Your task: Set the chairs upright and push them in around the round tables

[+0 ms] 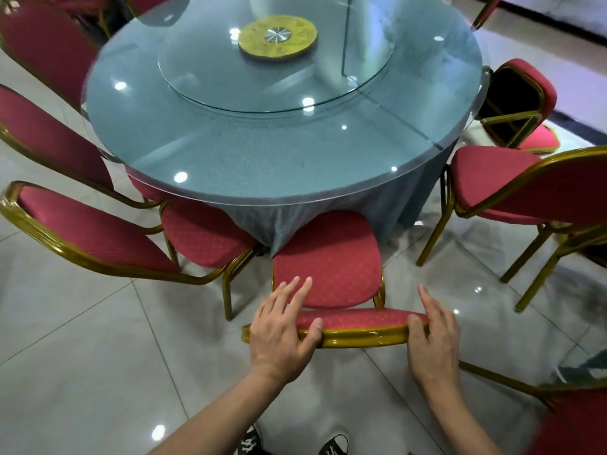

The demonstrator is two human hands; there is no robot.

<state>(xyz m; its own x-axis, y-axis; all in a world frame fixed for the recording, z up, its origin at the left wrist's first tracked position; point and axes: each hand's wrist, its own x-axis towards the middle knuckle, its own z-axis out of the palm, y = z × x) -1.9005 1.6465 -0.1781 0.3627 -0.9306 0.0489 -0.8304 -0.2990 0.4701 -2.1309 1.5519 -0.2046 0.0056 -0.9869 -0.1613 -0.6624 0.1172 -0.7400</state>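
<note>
A red padded chair [328,267] with a gold metal frame stands upright before me, its seat front tucked under the blue cloth of the round glass-topped table [269,149]. My left hand [282,326] rests on the top of the chair's backrest, fingers stretched forward and thumb lying along the gold rail. My right hand [433,336] rests on the right end of the same backrest with straight fingers. At the far right a chair [519,103] lies tipped over on the floor, its black underside showing.
Upright red chairs [98,234] ring the table on the left, and another chair [512,188] stands angled at the right. A glass turntable with a gold centre [277,36] sits on the table. Another red chair's part [571,418] is close at the bottom right. Glossy tile floor surrounds me.
</note>
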